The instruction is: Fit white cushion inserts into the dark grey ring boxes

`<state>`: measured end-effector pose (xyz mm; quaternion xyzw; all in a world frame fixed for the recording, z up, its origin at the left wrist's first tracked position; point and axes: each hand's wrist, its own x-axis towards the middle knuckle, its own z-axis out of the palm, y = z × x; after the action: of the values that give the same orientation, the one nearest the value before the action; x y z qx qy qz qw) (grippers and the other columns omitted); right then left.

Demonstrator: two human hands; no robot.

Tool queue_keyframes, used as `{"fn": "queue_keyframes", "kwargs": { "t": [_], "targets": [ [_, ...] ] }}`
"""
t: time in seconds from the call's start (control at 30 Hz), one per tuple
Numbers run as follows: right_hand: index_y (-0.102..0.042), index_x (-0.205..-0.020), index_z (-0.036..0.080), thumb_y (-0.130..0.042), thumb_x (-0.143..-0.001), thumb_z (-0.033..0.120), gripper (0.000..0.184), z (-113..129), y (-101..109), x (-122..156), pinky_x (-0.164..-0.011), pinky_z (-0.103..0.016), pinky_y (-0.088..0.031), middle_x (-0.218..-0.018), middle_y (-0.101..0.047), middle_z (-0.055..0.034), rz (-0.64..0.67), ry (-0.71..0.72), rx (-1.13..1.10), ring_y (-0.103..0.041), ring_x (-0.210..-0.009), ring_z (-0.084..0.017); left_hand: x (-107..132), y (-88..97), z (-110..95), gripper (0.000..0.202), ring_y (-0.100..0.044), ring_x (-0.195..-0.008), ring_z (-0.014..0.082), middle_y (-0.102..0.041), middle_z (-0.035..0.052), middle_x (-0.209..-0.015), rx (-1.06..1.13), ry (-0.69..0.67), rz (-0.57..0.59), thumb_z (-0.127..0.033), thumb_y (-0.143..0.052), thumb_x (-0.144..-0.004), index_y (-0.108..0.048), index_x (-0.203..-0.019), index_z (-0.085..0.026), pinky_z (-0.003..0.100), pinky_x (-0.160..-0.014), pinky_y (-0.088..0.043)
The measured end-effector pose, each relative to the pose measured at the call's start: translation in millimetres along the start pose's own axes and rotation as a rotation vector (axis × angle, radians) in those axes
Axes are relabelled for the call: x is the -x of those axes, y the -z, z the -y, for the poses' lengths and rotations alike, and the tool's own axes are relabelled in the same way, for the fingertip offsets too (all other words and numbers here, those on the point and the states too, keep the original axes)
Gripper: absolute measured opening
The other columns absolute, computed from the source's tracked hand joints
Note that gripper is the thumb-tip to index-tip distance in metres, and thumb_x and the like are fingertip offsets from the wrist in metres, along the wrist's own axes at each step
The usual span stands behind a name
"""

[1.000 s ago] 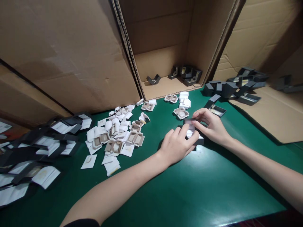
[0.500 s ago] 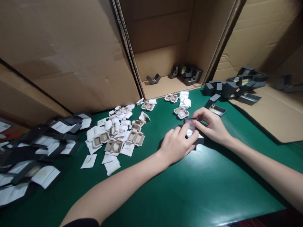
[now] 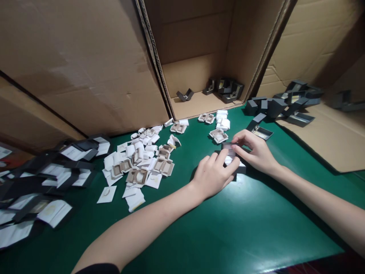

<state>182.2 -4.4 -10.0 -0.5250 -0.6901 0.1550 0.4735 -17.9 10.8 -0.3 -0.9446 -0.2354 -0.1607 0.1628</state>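
Both hands are on one small dark grey hinged box (image 3: 242,168) with a white lining, standing open on the green table. My left hand (image 3: 214,171) is closed over its near side, fingers pressing at the white insert (image 3: 229,160). At the far side, my right hand (image 3: 253,150) pinches the edge of the raised lid (image 3: 227,145) between thumb and fingertips. The fingers hide much of the box. Just beyond lies a white and grey card insert (image 3: 218,135).
Loose white card inserts (image 3: 137,177) are heaped on the green table (image 3: 182,236), left of my hands. Dark boxes with white linings (image 3: 65,171) pile up at far left. More dark boxes (image 3: 296,97) lie at right, and several sit inside a large cardboard carton (image 3: 196,72).
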Motion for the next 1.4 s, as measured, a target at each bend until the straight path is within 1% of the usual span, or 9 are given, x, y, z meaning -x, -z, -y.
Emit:
{"fn": "queue_keyframes", "kwargs": {
  "t": [0.13, 0.53, 0.7, 1.0, 1.13, 1.23, 1.4],
  "targets": [
    [-0.055, -0.092, 0.023, -0.057, -0.088, 0.027, 0.006, 1.6, 0.2, -0.2, -0.066, -0.035, -0.049, -0.091, -0.056, -0.0066, 0.001, 0.009, 0.004, -0.056, -0.080, -0.019, -0.2, 0.2, 0.1, 0.044, -0.054, -0.090, 0.0126, -0.046, 0.0068, -0.129, 0.005, 0.002, 0.006, -0.041, -0.051, -0.082, -0.044, -0.125, -0.030, 0.022, -0.070, -0.042],
    [-0.056, -0.092, 0.023, -0.057, -0.088, 0.027, 0.005, 1.5, -0.4, -0.3, -0.066, -0.034, -0.049, -0.091, -0.056, -0.0065, 0.002, 0.014, -0.003, -0.056, -0.080, -0.020, 0.0, -1.2, 0.2, 0.045, -0.053, -0.089, 0.0115, -0.044, 0.0074, -0.132, 0.013, 0.005, -0.001, -0.039, -0.053, -0.082, -0.045, -0.125, -0.030, 0.022, -0.070, -0.040],
    [-0.056, -0.092, 0.023, -0.057, -0.088, 0.027, 0.005, 1.3, -0.1, 0.0, -0.067, -0.035, -0.049, -0.092, -0.056, -0.0063, 0.000, 0.012, -0.006, -0.056, -0.081, -0.020, 0.0, -0.7, -0.2, 0.043, -0.053, -0.088, 0.0120, -0.047, 0.0055, -0.128, 0.012, 0.008, -0.006, -0.039, -0.052, -0.082, -0.045, -0.124, -0.031, 0.022, -0.069, -0.041],
    [-0.056, -0.092, 0.023, -0.057, -0.088, 0.027, 0.006, -0.3, 0.5, -0.5, -0.067, -0.035, -0.049, -0.092, -0.056, -0.0062, 0.011, 0.025, 0.007, -0.056, -0.081, -0.020, 0.2, -0.4, -0.1, 0.045, -0.054, -0.090, 0.0122, -0.046, 0.0073, -0.129, 0.018, 0.006, -0.009, -0.038, -0.053, -0.082, -0.045, -0.125, -0.029, 0.021, -0.071, -0.040],
    [-0.057, -0.094, 0.022, -0.057, -0.088, 0.030, 0.010, 2.3, 0.1, -0.8, -0.067, -0.034, -0.050, -0.093, -0.056, -0.0066, 0.004, 0.000, 0.009, -0.056, -0.080, -0.019, 0.4, -1.0, -0.5, 0.046, -0.055, -0.091, 0.0124, -0.043, 0.0078, -0.134, 0.022, 0.011, 0.002, -0.039, -0.054, -0.081, -0.046, -0.125, -0.030, 0.023, -0.073, -0.042],
    [-0.057, -0.097, 0.021, -0.058, -0.087, 0.033, 0.015, 2.9, -0.9, -0.2, -0.067, -0.033, -0.050, -0.093, -0.057, -0.0070, -0.010, -0.042, 0.008, -0.057, -0.080, -0.019, -0.1, -1.2, -1.1, 0.045, -0.057, -0.092, 0.0132, -0.043, 0.0078, -0.135, 0.018, 0.009, 0.005, -0.038, -0.053, -0.081, -0.046, -0.125, -0.030, 0.023, -0.073, -0.043],
    [-0.055, -0.096, 0.020, -0.060, -0.086, 0.031, 0.015, 1.6, -2.6, 2.5, -0.068, -0.032, -0.049, -0.090, -0.057, -0.0058, -0.025, -0.100, -0.015, -0.056, -0.078, -0.018, 1.1, -1.6, -1.8, 0.043, -0.057, -0.091, 0.0132, -0.047, 0.0072, -0.133, 0.018, 0.003, -0.005, -0.036, -0.051, -0.082, -0.047, -0.124, -0.028, 0.024, -0.072, -0.044]
  ]
}}
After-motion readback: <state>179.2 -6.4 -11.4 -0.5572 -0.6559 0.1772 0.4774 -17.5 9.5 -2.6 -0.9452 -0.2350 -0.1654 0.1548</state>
